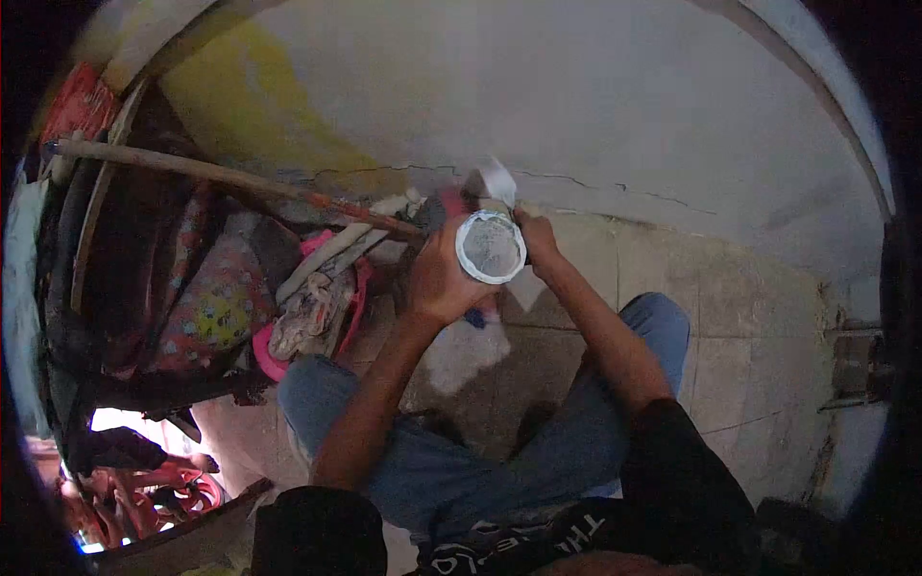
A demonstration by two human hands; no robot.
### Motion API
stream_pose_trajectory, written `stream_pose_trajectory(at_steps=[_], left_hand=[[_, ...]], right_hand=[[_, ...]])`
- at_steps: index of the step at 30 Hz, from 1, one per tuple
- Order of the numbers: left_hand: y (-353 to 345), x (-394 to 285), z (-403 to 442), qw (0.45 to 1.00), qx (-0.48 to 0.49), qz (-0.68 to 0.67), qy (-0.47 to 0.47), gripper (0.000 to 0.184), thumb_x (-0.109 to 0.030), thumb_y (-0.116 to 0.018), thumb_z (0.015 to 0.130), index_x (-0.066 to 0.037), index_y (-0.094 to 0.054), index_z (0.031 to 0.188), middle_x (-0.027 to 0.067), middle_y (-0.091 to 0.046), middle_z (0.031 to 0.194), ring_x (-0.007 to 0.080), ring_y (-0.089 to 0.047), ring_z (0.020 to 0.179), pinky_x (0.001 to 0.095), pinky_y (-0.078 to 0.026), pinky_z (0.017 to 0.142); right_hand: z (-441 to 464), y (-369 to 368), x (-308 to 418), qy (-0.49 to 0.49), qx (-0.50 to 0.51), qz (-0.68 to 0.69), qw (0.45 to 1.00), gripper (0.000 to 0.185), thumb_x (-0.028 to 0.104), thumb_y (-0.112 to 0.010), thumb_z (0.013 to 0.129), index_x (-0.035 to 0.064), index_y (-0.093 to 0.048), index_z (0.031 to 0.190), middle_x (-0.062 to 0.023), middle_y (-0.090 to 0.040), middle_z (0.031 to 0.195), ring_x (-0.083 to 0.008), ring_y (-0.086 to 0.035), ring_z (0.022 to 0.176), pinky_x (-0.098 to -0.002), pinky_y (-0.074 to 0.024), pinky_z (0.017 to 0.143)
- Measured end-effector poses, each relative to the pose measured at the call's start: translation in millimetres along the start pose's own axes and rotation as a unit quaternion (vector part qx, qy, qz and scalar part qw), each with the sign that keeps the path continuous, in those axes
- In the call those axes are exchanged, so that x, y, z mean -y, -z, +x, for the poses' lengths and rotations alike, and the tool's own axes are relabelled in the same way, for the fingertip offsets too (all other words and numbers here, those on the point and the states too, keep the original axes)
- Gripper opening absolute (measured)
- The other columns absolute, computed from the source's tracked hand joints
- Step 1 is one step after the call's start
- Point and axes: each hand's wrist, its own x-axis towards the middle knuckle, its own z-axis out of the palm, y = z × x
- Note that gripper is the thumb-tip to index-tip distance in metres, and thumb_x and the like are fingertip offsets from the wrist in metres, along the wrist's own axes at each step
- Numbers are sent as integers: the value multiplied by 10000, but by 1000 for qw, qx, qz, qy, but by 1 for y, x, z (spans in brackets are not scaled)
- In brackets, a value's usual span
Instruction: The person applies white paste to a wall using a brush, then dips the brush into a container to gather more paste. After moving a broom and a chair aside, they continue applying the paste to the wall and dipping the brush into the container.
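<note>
A round, cup-like container [492,248] with a ragged white rim and a greyish inside sits in front of me, above my lap. My left hand [444,274] wraps around its left side. On the far right side of it, the fingers of my right hand [538,237] are curled closed. Just beyond the rim is a white, motion-blurred piece [495,180]. It seems to belong to something in my right hand, but its kind is unclear. Below, a whitish patch [466,355] shows on the floor between my legs.
A cracked wall [576,106] with yellow paint stands ahead. On the left, a wooden pole [221,175] slants over patterned cloth [216,307] and a pink basin [272,353] filled with odds and ends. Red items [144,499] lie at lower left. Tiled floor [740,336] extends right.
</note>
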Motion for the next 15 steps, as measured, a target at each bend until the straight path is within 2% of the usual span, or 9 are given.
stream_pose_trajectory(at_steps=[1,2,4,5,7,8,10,12,15], left_hand=[[0,0,0,1000,-1,10,-3,850,-289,-904,564,-71,-489,1273,177,-611,1154,367,-594,1101,468,-474,927],[0,0,1,1000,-2,22,-8,847,-284,-901,568,-66,-486,1274,177,-611,1155,367,-594,1101,469,-474,926],[-2,-3,3,1000,0,14,8,839,-264,-910,563,-56,-498,1264,172,-615,1168,341,-602,1106,439,-478,934],[-3,-5,2,1000,1,2,28,832,-245,-918,557,-45,-510,1254,166,-620,1182,315,-609,1111,410,-482,941],[-4,-9,3,1000,-2,-10,21,818,-228,-915,561,-45,-513,1248,163,-620,1182,312,-609,1111,407,-484,942],[-5,-10,2,1000,-7,-23,18,804,-211,-913,564,-45,-515,1243,159,-621,1182,308,-610,1112,405,-485,943],[-5,-6,0,999,-20,-24,-22,792,-240,-900,576,-50,-520,1245,163,-616,1179,333,-605,1107,424,-483,929],[-4,-5,0,997,-29,-30,-61,781,-268,-887,589,-56,-524,1246,167,-612,1177,358,-600,1103,443,-481,915],[-5,0,5,999,25,-4,22,804,-263,-888,594,-58,-506,1271,165,-601,1199,356,-588,1122,444,-474,926]], right_hand=[[-1,0,-1,-55,43,-13,997,333,236,-469,971,-47,-635,915,-197,-598,634,-274,-585,485,-445,-436,471],[0,2,-3,-53,42,-10,998,333,236,-469,971,-47,-635,915,-197,-598,634,-274,-585,485,-445,-436,471],[-18,20,33,-286,42,125,949,308,237,-510,947,-41,-641,925,-202,-591,615,-252,-551,414,-429,-397,390],[-27,29,53,-287,39,127,949,308,237,-510,947,-41,-641,925,-202,-591,615,-252,-551,414,-429,-397,390],[-41,43,94,-91,87,-8,992,351,288,-514,949,-41,-635,921,-234,-617,673,-319,-593,511,-456,-448,492],[-45,48,109,-92,86,-6,992,351,288,-514,949,-41,-635,921,-234,-617,673,-319,-593,511,-456,-448,492],[-46,49,127,73,-39,-130,988,395,314,-459,974,-42,-624,923,-246,-645,758,-416,-624,670,-511,-471,647],[-46,46,129,51,-48,-137,988,422,339,-448,978,-41,-623,923,-246,-653,814,-450,-618,753,-526,-466,717],[-29,45,79,-1,-71,-194,978,454,373,-442,979,-40,-624,929,-245,-662,900,-474,-620,861,-537,-471,796]])
